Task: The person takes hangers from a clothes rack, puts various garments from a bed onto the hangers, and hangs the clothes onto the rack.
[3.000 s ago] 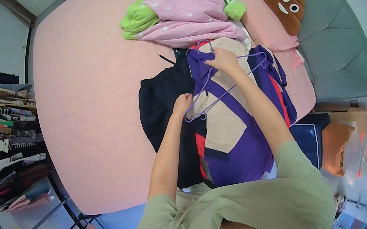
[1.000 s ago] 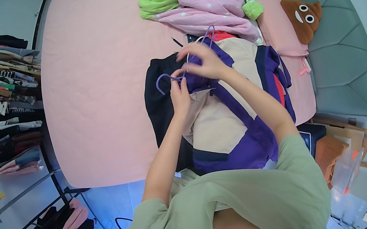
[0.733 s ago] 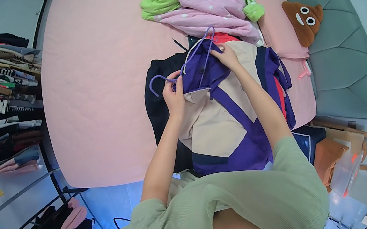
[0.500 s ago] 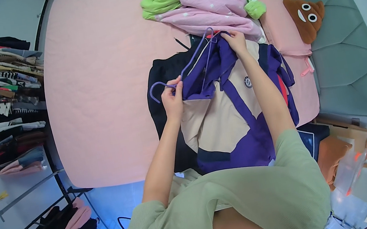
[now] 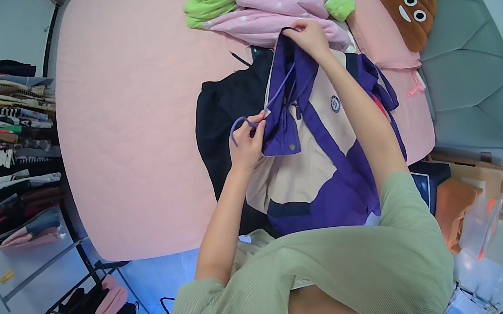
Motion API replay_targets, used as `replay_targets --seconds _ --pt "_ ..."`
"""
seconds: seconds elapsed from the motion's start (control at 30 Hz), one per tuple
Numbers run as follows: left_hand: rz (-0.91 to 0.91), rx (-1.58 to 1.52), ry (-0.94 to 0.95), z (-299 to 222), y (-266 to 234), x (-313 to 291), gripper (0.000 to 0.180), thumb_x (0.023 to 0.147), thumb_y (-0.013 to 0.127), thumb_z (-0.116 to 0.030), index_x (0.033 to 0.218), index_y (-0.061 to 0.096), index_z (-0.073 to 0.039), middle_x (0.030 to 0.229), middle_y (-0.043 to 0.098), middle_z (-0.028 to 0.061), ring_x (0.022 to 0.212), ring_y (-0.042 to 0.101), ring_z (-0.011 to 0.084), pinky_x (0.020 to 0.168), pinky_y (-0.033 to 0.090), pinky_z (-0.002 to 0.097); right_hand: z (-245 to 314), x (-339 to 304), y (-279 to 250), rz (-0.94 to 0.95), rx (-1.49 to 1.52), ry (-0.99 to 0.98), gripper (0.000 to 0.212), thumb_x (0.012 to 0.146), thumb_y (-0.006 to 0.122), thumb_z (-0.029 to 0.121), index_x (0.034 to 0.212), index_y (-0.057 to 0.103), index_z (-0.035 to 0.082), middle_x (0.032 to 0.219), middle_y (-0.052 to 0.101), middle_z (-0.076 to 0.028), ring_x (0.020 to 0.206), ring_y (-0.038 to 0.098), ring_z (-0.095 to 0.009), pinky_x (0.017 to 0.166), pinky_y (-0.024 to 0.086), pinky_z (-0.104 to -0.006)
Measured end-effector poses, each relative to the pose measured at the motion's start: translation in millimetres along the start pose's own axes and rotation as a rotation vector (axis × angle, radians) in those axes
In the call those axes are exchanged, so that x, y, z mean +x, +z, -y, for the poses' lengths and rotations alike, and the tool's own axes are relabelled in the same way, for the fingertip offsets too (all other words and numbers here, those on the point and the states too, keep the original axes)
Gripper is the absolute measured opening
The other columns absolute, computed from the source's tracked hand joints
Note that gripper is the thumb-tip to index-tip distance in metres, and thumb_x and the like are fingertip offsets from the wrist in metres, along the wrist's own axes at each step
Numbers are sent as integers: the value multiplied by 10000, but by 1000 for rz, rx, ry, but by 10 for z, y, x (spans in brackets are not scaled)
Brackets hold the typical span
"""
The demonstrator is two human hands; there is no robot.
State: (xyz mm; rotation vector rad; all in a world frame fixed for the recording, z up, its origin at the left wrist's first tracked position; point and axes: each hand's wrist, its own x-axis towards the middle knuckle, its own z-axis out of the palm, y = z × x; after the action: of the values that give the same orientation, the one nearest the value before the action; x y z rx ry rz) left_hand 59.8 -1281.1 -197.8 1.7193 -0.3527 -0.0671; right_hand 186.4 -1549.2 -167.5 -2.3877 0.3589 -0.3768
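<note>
A purple and beige jacket [image 5: 326,177] with a small round badge lies on the bed in front of me. My left hand [image 5: 246,146] is closed around a purple hanger [image 5: 239,123] near its hook, beside the jacket's collar. Part of the hanger runs inside the jacket's neck opening, and its far end is hidden by the cloth. My right hand [image 5: 311,39] pinches the purple edge of the jacket and holds it raised. Under the jacket's left side lies a black garment [image 5: 217,116].
A pink and green fleece garment [image 5: 278,1] is heaped beyond the jacket on the pink bed [image 5: 122,112]. At the right sit a pink pillow [image 5: 369,22], a brown plush cushion [image 5: 412,17] and a green headboard [image 5: 468,71]. Clothes racks [image 5: 15,151] stand at the left.
My right hand has moved slightly up and left with the jacket edge. The hanger has slid further into the neck opening, and my left hand has shifted a little right and down.
</note>
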Motion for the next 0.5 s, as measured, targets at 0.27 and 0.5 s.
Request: replay_targets --seconds 0.27,0.5 --pt "-82 -256 -111 -119 146 335 175 852 615 -101 985 645 8 844 665 57 727 564 69 658 443 207 506 -520 -281 442 237 -12 335 802 611 305 952 614 5 844 624 -120 838 590 -227 784 442 -311" --pt "53 -264 55 -721 -102 494 152 837 622 -54 963 651 26 890 670 67 754 572 65 691 447 203 360 -410 -898 341 -41 -551 307 751 649 330 938 653 86 1027 592 -152 952 573 -296 795 447 -362"
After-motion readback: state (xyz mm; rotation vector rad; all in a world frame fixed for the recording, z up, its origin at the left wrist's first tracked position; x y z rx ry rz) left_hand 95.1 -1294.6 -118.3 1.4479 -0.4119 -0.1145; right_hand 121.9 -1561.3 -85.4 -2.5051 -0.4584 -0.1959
